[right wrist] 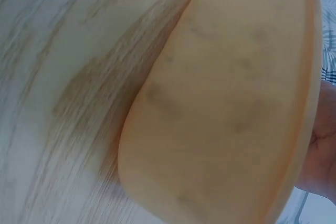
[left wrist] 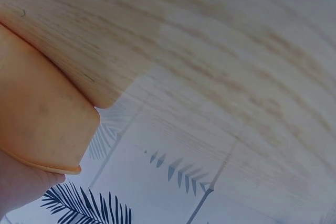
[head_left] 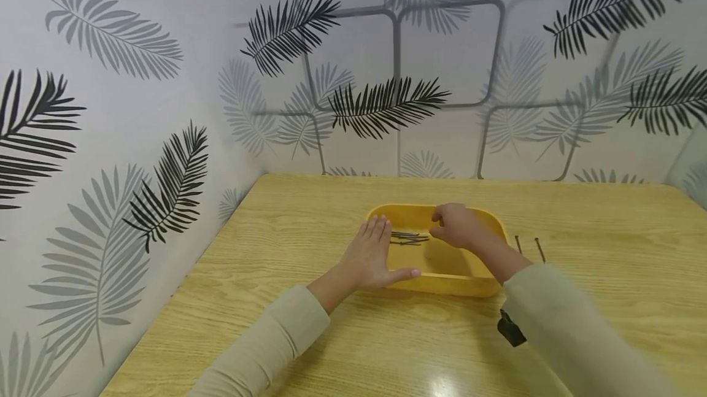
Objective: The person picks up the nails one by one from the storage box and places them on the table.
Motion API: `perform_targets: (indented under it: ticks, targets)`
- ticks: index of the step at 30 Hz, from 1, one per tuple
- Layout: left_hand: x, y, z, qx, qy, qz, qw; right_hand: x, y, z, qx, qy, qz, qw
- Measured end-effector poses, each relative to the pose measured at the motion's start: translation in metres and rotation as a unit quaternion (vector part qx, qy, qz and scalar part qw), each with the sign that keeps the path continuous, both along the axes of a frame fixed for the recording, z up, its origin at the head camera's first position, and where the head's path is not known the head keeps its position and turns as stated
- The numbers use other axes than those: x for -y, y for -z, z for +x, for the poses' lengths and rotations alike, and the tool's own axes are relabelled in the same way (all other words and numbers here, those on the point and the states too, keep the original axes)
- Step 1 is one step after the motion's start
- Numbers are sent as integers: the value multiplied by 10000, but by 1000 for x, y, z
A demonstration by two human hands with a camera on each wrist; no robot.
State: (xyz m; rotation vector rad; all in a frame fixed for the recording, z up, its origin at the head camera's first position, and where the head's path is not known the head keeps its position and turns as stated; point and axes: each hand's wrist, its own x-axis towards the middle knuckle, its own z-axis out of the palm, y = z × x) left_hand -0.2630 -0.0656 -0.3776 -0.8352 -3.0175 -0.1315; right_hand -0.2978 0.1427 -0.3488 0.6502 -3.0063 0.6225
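Observation:
A yellow plastic tray [head_left: 442,283] sits in the middle of the wooden table [head_left: 342,348]. My left hand [head_left: 371,256] lies flat against the tray's left side, fingers straight and thumb stretched along the front rim. My right hand [head_left: 454,225] hovers over the inside of the tray with curled fingers, its tips next to several dark nails [head_left: 410,238] lying on the tray floor. Whether it pinches a nail is hidden. In the left wrist view the tray's outer wall [left wrist: 37,119] is close up. The right wrist view is filled by the tray wall [right wrist: 226,103].
Two loose nails [head_left: 529,248] lie on the table just right of the tray. Walls with a leaf pattern close in the table at the back and on the left. Bare wood stretches in front of the tray and to the right.

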Motion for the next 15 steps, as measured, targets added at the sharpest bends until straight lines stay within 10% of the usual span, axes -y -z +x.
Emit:
perform_targets:
  ticks: [15]
  targets:
    - [1, 1, -1, -37, 18, -12, 10000, 26, 10, -3, -435, -609, 423, 9963]
